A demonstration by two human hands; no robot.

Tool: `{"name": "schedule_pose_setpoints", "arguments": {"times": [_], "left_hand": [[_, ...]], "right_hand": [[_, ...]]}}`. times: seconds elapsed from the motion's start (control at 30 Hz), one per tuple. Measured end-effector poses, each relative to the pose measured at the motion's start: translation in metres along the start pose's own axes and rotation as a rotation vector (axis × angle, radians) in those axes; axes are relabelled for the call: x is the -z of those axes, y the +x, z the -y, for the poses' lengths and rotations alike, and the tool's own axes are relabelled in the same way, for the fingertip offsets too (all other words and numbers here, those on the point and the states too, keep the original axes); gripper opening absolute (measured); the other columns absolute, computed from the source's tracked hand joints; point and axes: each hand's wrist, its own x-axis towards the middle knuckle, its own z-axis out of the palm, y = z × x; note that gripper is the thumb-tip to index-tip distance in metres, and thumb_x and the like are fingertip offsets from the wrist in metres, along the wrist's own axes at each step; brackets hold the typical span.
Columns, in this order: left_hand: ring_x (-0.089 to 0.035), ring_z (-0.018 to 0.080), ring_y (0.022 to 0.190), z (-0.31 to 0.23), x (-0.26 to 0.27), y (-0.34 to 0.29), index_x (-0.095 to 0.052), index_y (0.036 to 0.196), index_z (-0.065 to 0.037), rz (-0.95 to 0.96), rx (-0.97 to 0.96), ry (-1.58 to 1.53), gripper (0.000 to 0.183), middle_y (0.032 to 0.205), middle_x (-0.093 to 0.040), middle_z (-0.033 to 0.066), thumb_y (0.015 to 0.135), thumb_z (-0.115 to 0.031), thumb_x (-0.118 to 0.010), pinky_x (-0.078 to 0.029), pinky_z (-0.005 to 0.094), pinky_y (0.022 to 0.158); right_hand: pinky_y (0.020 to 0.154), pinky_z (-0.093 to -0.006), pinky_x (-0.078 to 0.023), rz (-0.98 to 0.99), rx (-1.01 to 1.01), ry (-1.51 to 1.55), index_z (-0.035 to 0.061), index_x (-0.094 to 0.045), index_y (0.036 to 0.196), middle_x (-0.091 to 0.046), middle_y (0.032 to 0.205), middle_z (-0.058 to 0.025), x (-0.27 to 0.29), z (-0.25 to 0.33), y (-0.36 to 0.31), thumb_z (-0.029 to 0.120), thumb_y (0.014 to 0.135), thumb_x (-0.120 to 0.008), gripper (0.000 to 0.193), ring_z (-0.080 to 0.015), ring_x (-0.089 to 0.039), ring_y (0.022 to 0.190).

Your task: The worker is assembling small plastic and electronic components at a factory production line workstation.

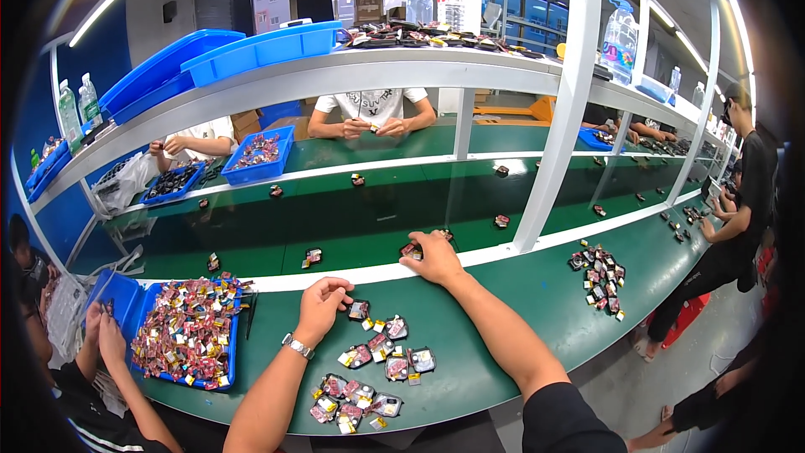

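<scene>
My right hand (433,258) reaches over the white rail to the green conveyor belt (381,218). Its thumb and fingers close around a small black-cased electronic module (411,250), partly hidden by the hand. My left hand (324,309), with a metal watch on the wrist, hovers above the near green worktop (470,369). Its fingers are loosely curled and apart, and nothing shows in them. Beside its fingertips lies a black electronic module (359,310). Several similar modules (396,367), with red wiring and yellow-and-silver parts, lie between my forearms.
A blue bin (232,352) heaped with wired parts stands left, beside another person's hands (105,331). More modules (602,278) are piled at right. White posts (560,117) and a shelf (369,72) rise ahead. Across the belt a person (369,117) handles a small part.
</scene>
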Motion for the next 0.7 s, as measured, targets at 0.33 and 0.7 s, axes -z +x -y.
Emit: {"name": "schedule_pose_setpoints", "arguments": {"times": [0.33, 0.7], "left_hand": [[-0.065, 0.0120, 0.080, -0.001, 0.000, 0.000, -0.062, 0.104, 0.001, -0.009, -0.017, -0.002, 0.015, 0.100, -0.068, 0.0077, 0.093, -0.004, -0.053, -0.052, 0.0238, 0.067], [-0.058, 0.0088, 0.074, -0.031, -0.005, -0.008, -0.059, 0.116, 0.004, 0.100, -0.040, -0.191, 0.030, 0.101, -0.068, 0.0094, 0.100, -0.020, -0.049, -0.049, 0.0214, 0.062]], "right_hand": [[0.094, -0.0423, -0.045, -0.165, -0.447, -0.054, 0.0008, -0.060, 0.115, -0.064, 0.104, -0.0131, 0.017, -0.066, -0.002, 0.022, 0.074, -0.077, 0.049, -0.0327, -0.057, 0.104], [0.085, -0.0321, -0.051, 0.242, 0.068, 0.610, 0.0047, -0.056, 0.125, -0.066, 0.109, -0.0059, 0.058, 0.070, -0.015, 0.011, 0.079, -0.075, 0.051, -0.0157, -0.062, 0.103]]}}
